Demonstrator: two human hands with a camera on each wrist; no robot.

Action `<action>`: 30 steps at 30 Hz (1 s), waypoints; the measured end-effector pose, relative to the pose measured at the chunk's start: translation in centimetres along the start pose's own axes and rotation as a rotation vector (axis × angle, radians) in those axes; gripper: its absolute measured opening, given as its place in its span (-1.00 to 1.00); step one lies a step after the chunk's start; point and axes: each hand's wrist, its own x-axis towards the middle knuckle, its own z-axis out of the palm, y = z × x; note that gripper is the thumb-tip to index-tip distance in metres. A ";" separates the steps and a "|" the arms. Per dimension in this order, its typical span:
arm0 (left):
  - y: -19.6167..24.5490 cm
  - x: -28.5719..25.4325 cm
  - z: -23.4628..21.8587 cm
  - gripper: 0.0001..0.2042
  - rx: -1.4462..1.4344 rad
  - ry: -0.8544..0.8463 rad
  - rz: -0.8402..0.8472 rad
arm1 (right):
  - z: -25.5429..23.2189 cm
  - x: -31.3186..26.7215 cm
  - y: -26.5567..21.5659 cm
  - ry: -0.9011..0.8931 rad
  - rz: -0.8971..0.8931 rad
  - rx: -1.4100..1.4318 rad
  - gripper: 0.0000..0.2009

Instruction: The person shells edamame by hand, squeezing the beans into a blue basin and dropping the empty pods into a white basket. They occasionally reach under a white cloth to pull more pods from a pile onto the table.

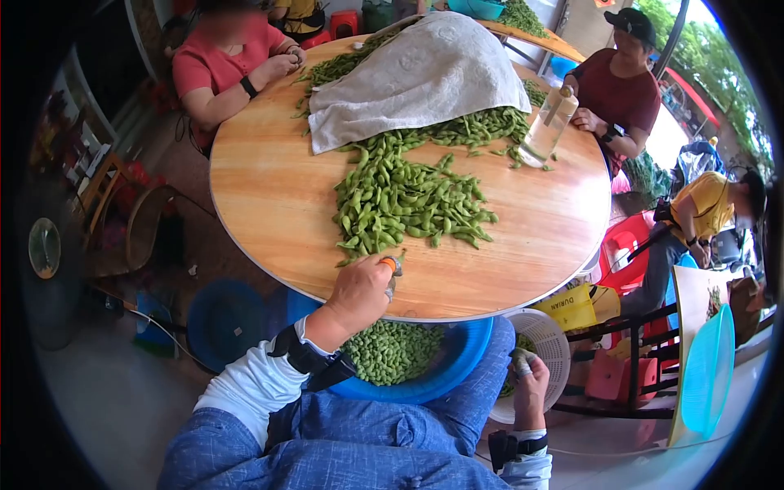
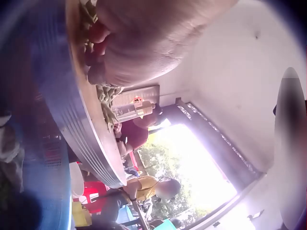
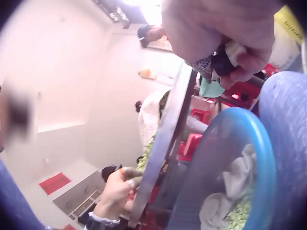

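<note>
My left hand [image 1: 359, 292] is at the near edge of the round wooden table [image 1: 269, 204], fingers bent beside a heap of green soybean pods [image 1: 400, 200]. An orange band circles one finger, and a grey covering shows on another digit. Below, a blue basin [image 1: 478, 347] holds shelled green soybeans [image 1: 396, 353]. To the right, my right hand [image 1: 532, 384] hangs over the rim of a white perforated basket [image 1: 557, 347] with green pieces inside. In the right wrist view its fingers [image 3: 244, 67] curl inward, with dark and grey coverings on them; I cannot tell what they hold.
A pale cloth [image 1: 425, 73] covers the pods at the far side. A clear bottle [image 1: 549, 131] stands at the table's right. One person in red [image 1: 233, 69] sits at the left, another in dark red [image 1: 616, 102] at the right. A second blue basin [image 1: 224, 322] lies left.
</note>
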 end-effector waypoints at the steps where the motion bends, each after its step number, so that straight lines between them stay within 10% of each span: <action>1: 0.3 -0.1 -0.3 -0.88 -0.166 -0.052 -0.146 | 1.4 -0.3 -0.7 -0.080 -0.059 -0.068 -0.82; 3: 1.1 -0.3 -1.3 -0.86 -0.496 -0.156 -0.440 | 4.1 -1.0 -2.9 -0.264 -0.112 -0.118 -0.81; 7: 1.4 -2.2 -0.7 -0.67 -1.306 -0.179 -0.380 | 9.7 -1.2 -6.1 -0.598 -0.072 0.209 -0.72; 11: 2.9 -3.0 -1.4 -0.70 -1.459 -0.432 -0.363 | 12.8 -1.1 -8.0 -0.719 0.061 0.215 -0.76; 17: 4.2 -3.7 -0.6 -0.81 -1.396 -0.430 -0.644 | 13.5 -1.4 -6.6 -0.658 -0.067 0.239 -0.84; 30: 4.9 -4.2 -0.8 -0.95 -1.319 -0.240 -0.490 | 12.4 -1.6 -6.4 -0.666 0.032 0.098 -0.87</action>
